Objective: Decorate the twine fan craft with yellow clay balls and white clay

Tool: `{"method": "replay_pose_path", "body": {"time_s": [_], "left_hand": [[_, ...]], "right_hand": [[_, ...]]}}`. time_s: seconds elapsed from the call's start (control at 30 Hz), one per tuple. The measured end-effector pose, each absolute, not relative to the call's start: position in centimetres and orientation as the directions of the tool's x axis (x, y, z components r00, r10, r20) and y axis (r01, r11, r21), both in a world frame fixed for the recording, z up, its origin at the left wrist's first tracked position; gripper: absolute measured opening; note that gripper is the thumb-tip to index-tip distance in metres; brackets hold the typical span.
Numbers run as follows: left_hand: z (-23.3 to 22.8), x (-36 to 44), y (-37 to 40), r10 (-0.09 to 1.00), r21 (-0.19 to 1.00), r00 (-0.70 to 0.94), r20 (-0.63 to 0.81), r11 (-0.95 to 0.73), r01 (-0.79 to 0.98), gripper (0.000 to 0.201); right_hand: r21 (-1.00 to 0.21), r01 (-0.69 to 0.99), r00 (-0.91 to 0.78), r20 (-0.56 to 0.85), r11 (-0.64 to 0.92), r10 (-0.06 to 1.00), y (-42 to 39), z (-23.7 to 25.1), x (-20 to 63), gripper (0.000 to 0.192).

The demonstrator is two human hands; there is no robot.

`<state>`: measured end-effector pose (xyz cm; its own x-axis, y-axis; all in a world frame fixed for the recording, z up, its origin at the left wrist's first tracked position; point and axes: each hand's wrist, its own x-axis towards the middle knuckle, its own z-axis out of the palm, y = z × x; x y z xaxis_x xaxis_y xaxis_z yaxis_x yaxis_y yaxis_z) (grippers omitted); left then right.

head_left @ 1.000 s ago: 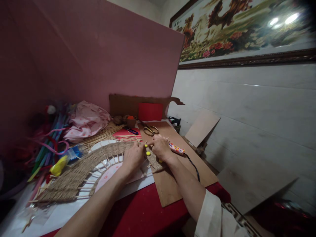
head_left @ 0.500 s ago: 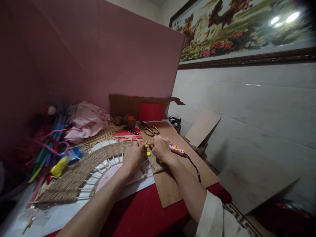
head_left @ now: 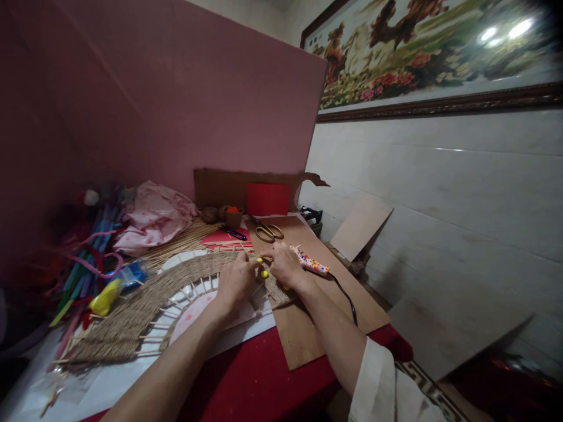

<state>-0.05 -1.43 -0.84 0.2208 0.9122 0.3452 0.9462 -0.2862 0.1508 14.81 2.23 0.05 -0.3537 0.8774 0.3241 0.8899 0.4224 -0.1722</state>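
Observation:
A curved, fan-shaped weaving of brown twine on thin wooden sticks lies across the table. Over its right end my left hand is closed, thumb and fingertips together at a small yellow piece. My right hand faces it with fingers bent inward to the same spot; what its fingertips hold is hidden. A second yellow piece rests on the twine just below the fingertips. Beyond my right hand lies a flower-patterned glue gun with a black cord, partly covered by the hand.
Gold-handled scissors lie on a brown board. Behind are red paper, loose sticks and twine balls. Pink cloth, pipe cleaners and a yellow packet crowd the left.
Both hands stay at the same spot on the weaving. The fingers of my right hand have shifted slightly; the yellow pieces remain about where they were.

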Motion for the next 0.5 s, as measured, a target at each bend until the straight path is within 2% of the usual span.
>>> {"method": "replay_pose_path", "body": {"time_s": [0.2, 0.33, 0.4, 0.47, 0.5], "left_hand": [[-0.5, 0.2, -2.0, 0.928, 0.118, 0.238, 0.288, -0.281, 0.952, 0.030], [-0.7, 0.2, -1.7, 0.925, 0.201, 0.206, 0.320, -0.279, 0.939, 0.029], [-0.6, -0.1, -1.2, 0.911, 0.359, 0.112, 0.397, -0.266, 0.895, 0.030], [-0.3, -0.4, -0.7, 0.902, 0.637, -0.070, 0.425, -0.244, 0.732, 0.029], [0.0, -0.7, -0.5, 0.911, 0.788, -0.167, 0.377, -0.221, 0.574, 0.028]], "right_hand": [[-0.187, 0.883, -0.357, 0.328, 0.431, 0.875, 2.3, -0.1, 14.8, 0.032], [-0.202, 0.876, -0.352, 0.354, 0.438, 0.866, 2.3, -0.3, 14.9, 0.033], [-0.209, 0.875, -0.341, 0.376, 0.437, 0.862, 2.4, -0.2, 15.0, 0.033], [-0.232, 0.867, -0.318, 0.425, 0.441, 0.848, 2.4, 0.0, 14.9, 0.034], [-0.261, 0.848, -0.308, 0.466, 0.462, 0.829, 2.4, 0.2, 14.8, 0.033]]}}
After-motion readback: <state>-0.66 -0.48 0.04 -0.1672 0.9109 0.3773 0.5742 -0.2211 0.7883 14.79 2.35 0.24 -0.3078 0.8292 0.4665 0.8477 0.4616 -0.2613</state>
